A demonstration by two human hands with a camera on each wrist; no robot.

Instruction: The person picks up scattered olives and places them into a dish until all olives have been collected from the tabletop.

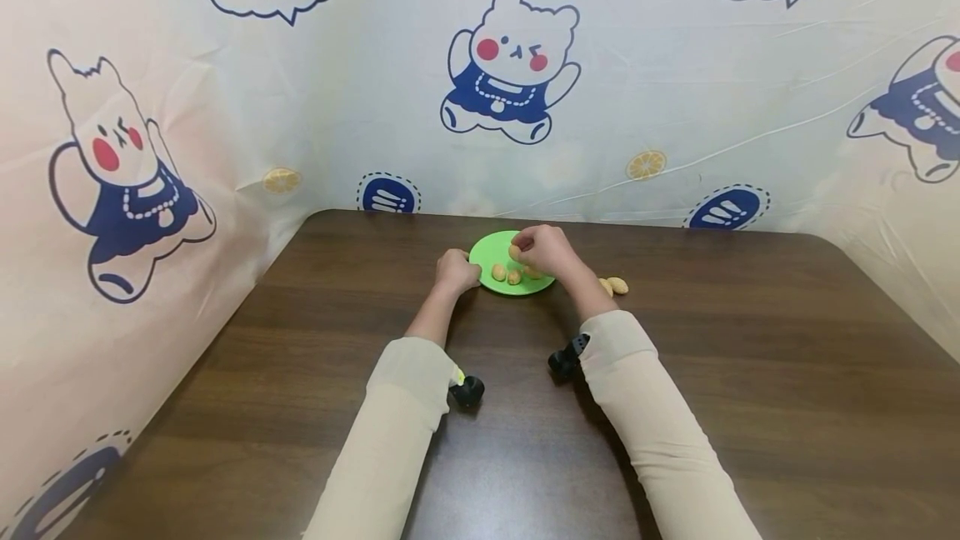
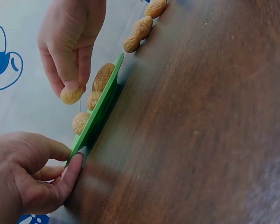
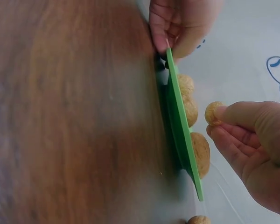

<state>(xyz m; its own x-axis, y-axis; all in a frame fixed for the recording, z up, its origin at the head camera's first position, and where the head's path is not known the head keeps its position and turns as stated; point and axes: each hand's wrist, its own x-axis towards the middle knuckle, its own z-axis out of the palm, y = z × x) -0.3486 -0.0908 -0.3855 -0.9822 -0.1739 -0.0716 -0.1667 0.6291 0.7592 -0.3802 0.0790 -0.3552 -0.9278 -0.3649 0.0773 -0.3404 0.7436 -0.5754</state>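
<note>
A green plate (image 1: 487, 250) lies near the far side of the table with several peanuts (image 1: 498, 272) in their shells on it. My left hand (image 1: 456, 272) pinches the plate's left rim between thumb and fingers, as the left wrist view shows. Above the plate, my right hand (image 1: 550, 250) holds one peanut (image 3: 214, 113) between thumb and fingertips, apart from those lying below. The right hand partly covers the plate's right side in the head view.
More peanuts (image 1: 618, 285) lie on the brown table (image 1: 750, 373) to the right of the plate, partly behind my right forearm. A printed cloth (image 1: 637, 90) with cartoon animals hangs around the table's back and sides. Black cameras (image 1: 467, 392) sit at both wrists.
</note>
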